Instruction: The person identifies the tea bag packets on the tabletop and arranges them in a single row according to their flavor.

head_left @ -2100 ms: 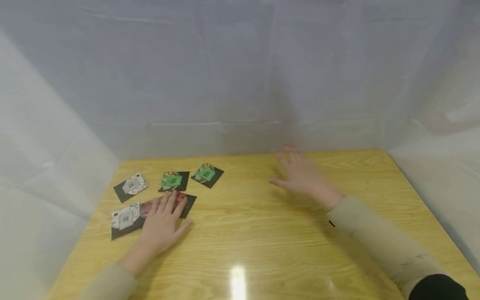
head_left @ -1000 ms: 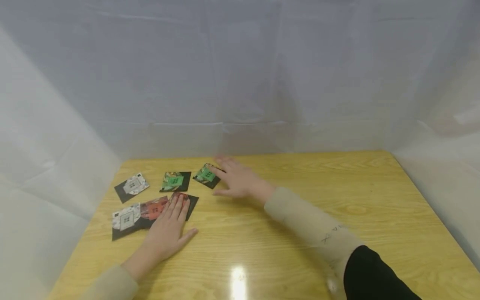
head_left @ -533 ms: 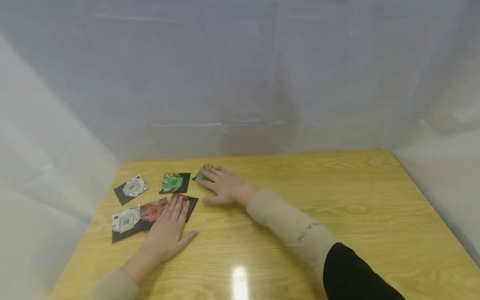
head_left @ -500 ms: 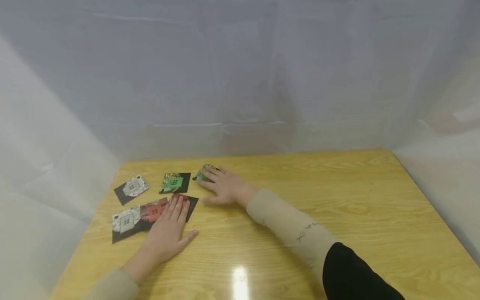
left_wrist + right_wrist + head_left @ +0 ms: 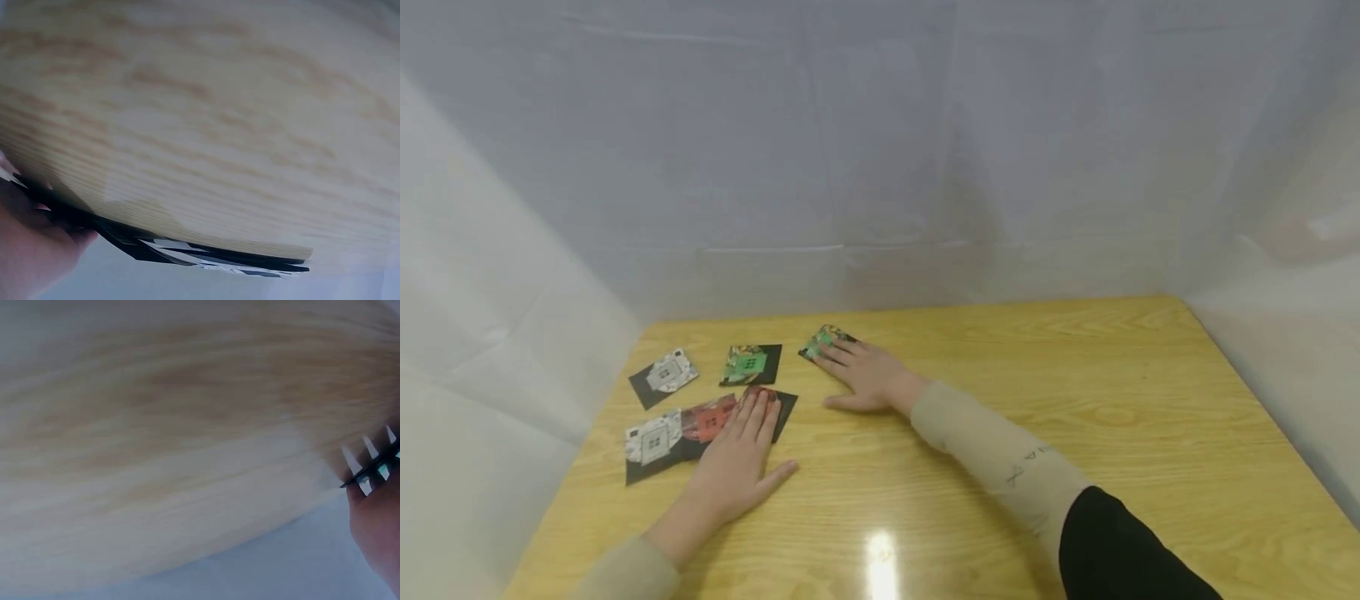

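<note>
My left hand (image 5: pixel 733 471) lies flat on a red-and-black square packet (image 5: pixel 786 408), its fingers straight and covering much of the print. Left of it, another red packet (image 5: pixel 710 422) and a white-and-black packet (image 5: pixel 653 443) form a row, their edges meeting or overlapping. My right hand (image 5: pixel 871 379) rests its spread, straight fingers on a green-and-black packet (image 5: pixel 822 337) near the table's far edge, hiding its lower right part. In the left wrist view, my left hand (image 5: pixel 37 256) appears beside packets (image 5: pixel 219 257) seen edge-on. The right wrist view catches my right hand (image 5: pixel 378 525) over a packet's dark edge.
A second green packet (image 5: pixel 749 364) lies between the red row and the far edge. Farther left is a white-and-black packet (image 5: pixel 662 377), turned at an angle. Pale sheeting (image 5: pixel 880 167) rises behind the wooden table (image 5: pixel 1075 392) and along both sides.
My right hand has come from the right onto the green packet. Over the last half second, hand and packet have shifted slightly right. My left hand stays on the red packet.
</note>
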`<state>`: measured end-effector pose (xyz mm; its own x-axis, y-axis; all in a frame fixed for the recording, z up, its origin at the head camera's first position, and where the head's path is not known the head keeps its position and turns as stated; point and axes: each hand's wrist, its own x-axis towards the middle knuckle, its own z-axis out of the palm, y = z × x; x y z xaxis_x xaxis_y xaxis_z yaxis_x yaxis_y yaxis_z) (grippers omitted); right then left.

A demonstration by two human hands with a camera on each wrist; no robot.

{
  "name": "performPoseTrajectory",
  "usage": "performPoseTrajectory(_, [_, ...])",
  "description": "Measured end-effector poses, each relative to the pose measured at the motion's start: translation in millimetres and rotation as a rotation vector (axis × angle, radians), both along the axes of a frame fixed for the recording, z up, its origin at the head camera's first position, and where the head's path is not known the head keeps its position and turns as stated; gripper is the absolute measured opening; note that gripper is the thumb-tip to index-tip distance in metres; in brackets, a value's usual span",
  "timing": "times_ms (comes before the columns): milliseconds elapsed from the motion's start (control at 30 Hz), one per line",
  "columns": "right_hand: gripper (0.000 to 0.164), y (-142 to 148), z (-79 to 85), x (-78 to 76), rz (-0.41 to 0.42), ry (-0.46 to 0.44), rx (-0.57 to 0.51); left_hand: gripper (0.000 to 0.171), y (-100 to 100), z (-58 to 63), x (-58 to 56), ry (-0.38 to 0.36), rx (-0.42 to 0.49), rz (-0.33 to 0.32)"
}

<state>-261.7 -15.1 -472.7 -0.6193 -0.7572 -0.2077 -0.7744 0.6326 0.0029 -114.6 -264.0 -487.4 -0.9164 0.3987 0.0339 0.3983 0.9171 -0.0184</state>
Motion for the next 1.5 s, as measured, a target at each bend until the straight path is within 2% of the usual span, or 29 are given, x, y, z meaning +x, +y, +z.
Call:
performPoseTrajectory(233, [0.082,18,4.4,-1.1,0.0,0.025,-0.006,0.094,-1,0.2,-1.2,0.002,0.007,-0.003])
performPoseTrajectory(400, [0.08,32,1.5,-4.2,0.009,0.028,-0.032,0.094,-1,1.3,-0.6,0.003,0.005,-0.01])
performPoseTrajectory(633, [0.081,63,-3.5,-7.0,0.006,-0.009,-0.068,0.094,-3,2.9,2.1,0.007,0.001,-0.013])
performPoseTrajectory(900, [0.079,98,-3.7,-7.2,-0.011,0.0,-0.111,0.094,-4,4.8,2.7,0.006,-0.002,-0.013])
performPoseTrajectory(1167, [0.079,141,-3.2,6.6,-0.14,-0.037,-0.164,0.096,-3,4.5,2.7,-0.007,-0.011,-0.012])
performPoseTrajectory(1500, [0.078,189,-4.8,21.9,-0.266,-0.027,-0.209,0.097,-4,3.5,1.0,0.005,-0.008,-0.011])
